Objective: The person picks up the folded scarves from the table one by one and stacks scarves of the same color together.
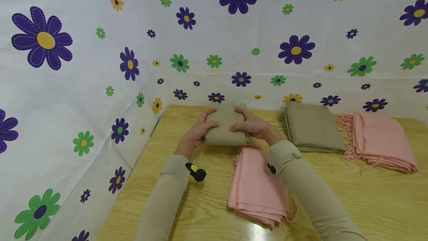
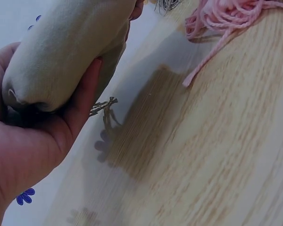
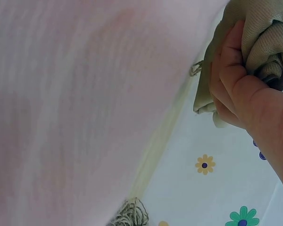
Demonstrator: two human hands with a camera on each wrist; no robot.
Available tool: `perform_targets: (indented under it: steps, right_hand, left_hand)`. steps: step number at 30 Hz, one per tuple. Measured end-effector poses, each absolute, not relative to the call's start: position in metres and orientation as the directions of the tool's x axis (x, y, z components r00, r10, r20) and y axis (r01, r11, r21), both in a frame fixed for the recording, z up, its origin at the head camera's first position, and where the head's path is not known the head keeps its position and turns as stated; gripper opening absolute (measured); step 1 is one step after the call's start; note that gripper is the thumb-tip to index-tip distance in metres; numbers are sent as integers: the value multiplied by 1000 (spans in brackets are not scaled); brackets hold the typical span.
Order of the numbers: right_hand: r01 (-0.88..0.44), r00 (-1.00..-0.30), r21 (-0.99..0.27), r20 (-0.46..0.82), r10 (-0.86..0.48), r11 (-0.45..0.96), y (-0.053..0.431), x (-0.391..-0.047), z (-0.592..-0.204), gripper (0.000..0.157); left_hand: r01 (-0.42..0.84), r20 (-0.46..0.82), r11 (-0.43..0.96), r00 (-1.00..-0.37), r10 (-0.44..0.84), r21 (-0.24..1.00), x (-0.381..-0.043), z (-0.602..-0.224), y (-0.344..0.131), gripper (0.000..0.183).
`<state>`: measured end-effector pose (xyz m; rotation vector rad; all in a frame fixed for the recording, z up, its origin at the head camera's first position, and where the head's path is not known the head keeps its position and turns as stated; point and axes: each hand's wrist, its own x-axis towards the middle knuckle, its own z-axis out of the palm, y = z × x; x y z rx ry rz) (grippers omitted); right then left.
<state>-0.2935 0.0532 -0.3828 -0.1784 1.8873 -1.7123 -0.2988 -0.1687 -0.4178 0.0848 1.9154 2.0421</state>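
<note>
Both hands hold a beige scarf [image 1: 224, 126], folded into a thick bundle, above the far left part of the table. My left hand [image 1: 198, 131] grips its left end, thumb on the near face. On the other end is my right hand [image 1: 256, 125], its thumb laid across the front. In the left wrist view the scarf [image 2: 61, 52] has a smooth rounded side, and a bit of fringe dangles behind the fingers. Rolled layers of the scarf [image 3: 269, 42] show at its end in the right wrist view, beside my right hand's curled fingers [image 3: 233, 66].
A folded pink scarf [image 1: 257, 181] with fringe lies just in front, partly under the right forearm. To the right are another folded beige scarf [image 1: 312, 125] and a second pink scarf [image 1: 384, 138]. A flower-printed white sheet [image 1: 200, 40] rises behind the wooden table [image 1: 207, 207].
</note>
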Motion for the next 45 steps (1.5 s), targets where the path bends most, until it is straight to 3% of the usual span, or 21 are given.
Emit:
perform_targets:
  steps: [45]
  right_hand:
    - [223, -846, -955, -289, -448, 195, 76, -266, -367, 94]
  left_hand:
    - [-117, -118, 21, -935, 335, 993, -283, -402, -149, 66]
